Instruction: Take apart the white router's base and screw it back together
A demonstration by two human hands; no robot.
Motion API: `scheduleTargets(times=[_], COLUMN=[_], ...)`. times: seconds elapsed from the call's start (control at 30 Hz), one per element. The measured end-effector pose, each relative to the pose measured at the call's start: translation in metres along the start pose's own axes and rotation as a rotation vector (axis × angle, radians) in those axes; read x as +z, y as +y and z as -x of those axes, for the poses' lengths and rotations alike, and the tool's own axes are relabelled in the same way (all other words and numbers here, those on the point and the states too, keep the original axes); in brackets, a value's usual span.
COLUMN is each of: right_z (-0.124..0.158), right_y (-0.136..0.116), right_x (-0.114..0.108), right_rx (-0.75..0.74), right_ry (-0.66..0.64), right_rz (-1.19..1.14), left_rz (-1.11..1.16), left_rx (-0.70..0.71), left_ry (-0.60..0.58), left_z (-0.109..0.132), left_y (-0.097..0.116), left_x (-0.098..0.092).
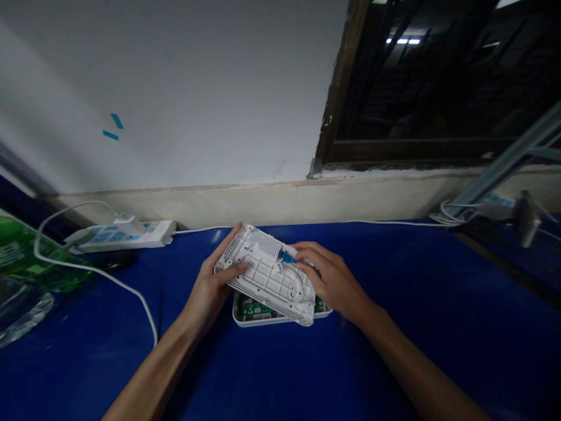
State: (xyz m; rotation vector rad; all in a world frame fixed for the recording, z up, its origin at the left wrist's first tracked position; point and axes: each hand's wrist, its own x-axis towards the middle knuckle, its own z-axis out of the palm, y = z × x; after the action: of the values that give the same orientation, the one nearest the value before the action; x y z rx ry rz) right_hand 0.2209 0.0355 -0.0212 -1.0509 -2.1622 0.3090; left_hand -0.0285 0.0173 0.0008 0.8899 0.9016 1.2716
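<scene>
**Perforated white plastic casing (263, 275) held tilted above its shallow white base (237, 313)**

I have the casing up off the base, its ribbed inner face toward me. My left hand (214, 292) clamps its near edge, thumb across the ribs and fingers behind. My right hand (331, 278) comes in from the other side, fingertips (302, 252) at a small blue connector (287, 257) on the casing; I cannot tell whether they pinch it. The step in hand is working at that connector with the casing lifted. Beneath it, a green circuit board (256, 309) sits in the base, partly hidden. All this lies on a blue tabletop (416, 304), with a white power strip (120, 235) well to the left.
</scene>
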Motion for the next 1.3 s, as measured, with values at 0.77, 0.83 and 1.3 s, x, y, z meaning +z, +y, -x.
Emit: scheduleTargets(times=[0.77,0.83,1.3], right_z=[-0.003,-0.002,0.005], right_y=[0.000,0.004,0.007], right_x=[0.001,0.000,0.006], right_rx=[0.115,0.176,0.205], right_ry=[0.134,0.142,0.210], right_rz=[-0.176,-0.264,-0.429], left_rz=[0.116,0.144,0.101], left_rx=[0.059,0.064,0.209], left_ry=[-0.124,-0.202,-0.195], left_z=[0.012,0.015,0.006], left_y=[0.005,0.009,0.004], left_x=[0.018,0.019,0.012])
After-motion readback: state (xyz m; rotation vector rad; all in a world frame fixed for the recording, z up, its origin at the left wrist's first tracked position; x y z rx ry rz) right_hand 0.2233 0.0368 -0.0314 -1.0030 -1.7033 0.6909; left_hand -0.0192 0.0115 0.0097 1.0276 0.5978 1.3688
